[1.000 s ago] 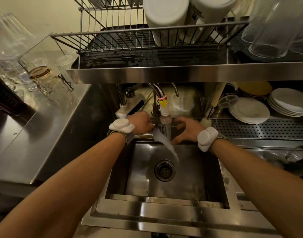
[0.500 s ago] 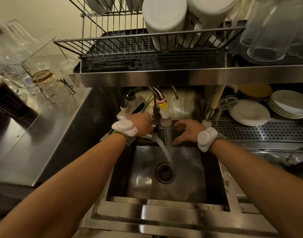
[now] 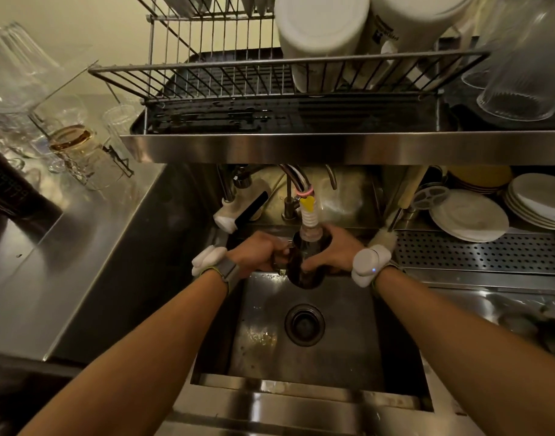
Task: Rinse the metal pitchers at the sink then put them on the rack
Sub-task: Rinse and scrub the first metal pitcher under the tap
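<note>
A metal pitcher (image 3: 304,272) hangs upright over the sink (image 3: 317,357), right under the tap nozzle (image 3: 310,221). My left hand (image 3: 257,251) grips its handle on the left side. My right hand (image 3: 336,250) wraps around the pitcher's right wall. The nozzle reaches to the pitcher's mouth. No stream falls into the basin now. The wire dish rack (image 3: 226,80) stands on the shelf above the sink, its left part bare.
White containers (image 3: 320,33) and clear glass tumblers (image 3: 521,77) stand upside down on the rack's right side. Glassware (image 3: 71,143) crowds the steel counter at left. Stacked white plates (image 3: 468,218) sit on a perforated drainer at right. The drain (image 3: 304,324) lies mid-basin.
Water was pouring out of the tilted pitcher into the basin. The pitcher is now turned upright under the nozzle, and the stream into the basin has stopped.
</note>
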Demonstrator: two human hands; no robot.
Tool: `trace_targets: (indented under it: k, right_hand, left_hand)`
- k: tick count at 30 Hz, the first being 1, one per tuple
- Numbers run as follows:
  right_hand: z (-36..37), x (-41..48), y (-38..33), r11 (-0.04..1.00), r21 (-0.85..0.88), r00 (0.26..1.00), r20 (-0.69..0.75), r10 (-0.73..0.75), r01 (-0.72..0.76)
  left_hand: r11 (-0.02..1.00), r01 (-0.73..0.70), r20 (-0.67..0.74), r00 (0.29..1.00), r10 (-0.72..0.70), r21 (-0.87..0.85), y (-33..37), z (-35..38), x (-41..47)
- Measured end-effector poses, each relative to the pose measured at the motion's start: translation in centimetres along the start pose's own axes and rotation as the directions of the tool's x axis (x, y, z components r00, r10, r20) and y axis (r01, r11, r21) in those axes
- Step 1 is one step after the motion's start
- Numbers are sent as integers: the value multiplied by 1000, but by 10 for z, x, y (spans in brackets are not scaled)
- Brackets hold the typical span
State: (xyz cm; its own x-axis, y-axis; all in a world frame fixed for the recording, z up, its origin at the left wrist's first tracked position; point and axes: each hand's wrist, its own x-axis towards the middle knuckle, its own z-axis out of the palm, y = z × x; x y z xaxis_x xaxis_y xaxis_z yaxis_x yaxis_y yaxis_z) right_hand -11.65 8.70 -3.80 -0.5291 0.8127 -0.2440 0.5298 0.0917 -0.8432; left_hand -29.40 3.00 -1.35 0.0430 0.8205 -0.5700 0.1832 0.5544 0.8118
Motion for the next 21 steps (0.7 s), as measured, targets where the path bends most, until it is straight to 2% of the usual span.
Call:
trace_targets:
  k: [6,10,13,16,21]
  right_hand:
    - [-4,5,-8,994,-108,998,-56,-7,1]
    - [-6,5,-21,991,-137,990,-141,-28,8]
    - [-10,5,-26,982,-186,997,-72,-38,24]
    - [-18,5,-28,978,-209,993,-116,-15,-9]
    - [-18,5,-32,973,-232,999,-43,-26,15]
  left_hand:
    - [999,-12,-30,999,13,53,-1,-18,-3]
    - [960,-9,-215,974,72,281,11,-33,-4]
    - [932,-2,-277,955,109,363,19,-38,-3]
    - [897,-9,-305,939,160,443,21,-40,-2]
    - [895,-45,-292,937,192,444,19,-42,4]
